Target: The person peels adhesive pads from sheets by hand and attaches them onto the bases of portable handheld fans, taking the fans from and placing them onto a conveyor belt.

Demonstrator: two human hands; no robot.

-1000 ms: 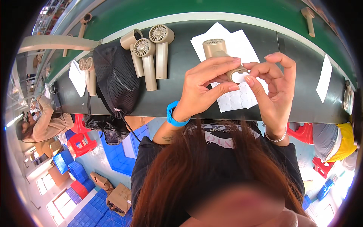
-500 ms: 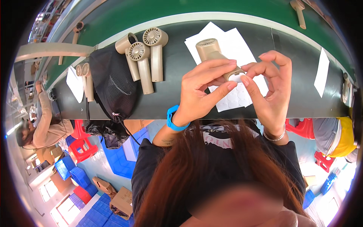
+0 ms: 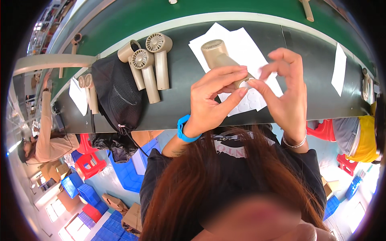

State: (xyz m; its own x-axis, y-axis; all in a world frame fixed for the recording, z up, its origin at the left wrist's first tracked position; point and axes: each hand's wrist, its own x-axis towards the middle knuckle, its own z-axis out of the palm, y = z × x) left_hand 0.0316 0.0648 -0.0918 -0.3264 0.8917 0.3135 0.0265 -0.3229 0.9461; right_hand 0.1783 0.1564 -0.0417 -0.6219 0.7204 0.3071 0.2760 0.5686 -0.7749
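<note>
A beige handheld fan (image 3: 219,59) lies tilted in my left hand (image 3: 209,98), its round grilled head pointing away from me. My left fingers and thumb wrap the lower handle near its end. A small white piece (image 3: 243,82), apparently a round sticker, sits on the handle's end face. The thumb of my right hand (image 3: 288,98) touches that end, while its other fingers are raised, apart and partly blurred. Beneath the fan are white sheets (image 3: 251,46), the nearest one marked with round label outlines.
Three beige fans (image 3: 149,82) lie to the left beside a black mesh bag (image 3: 120,90). More fans (image 3: 93,96) rest on a white sheet farther left. Another sheet (image 3: 339,72) lies right. The green belt (image 3: 241,6) runs beyond the dark table. Co-workers sit at both sides.
The white piece, earlier pinched between my right thumb and finger at the handle's end, now lies against it. My right fingers have spread, leaving the thumb there. The left hand keeps its grip.
</note>
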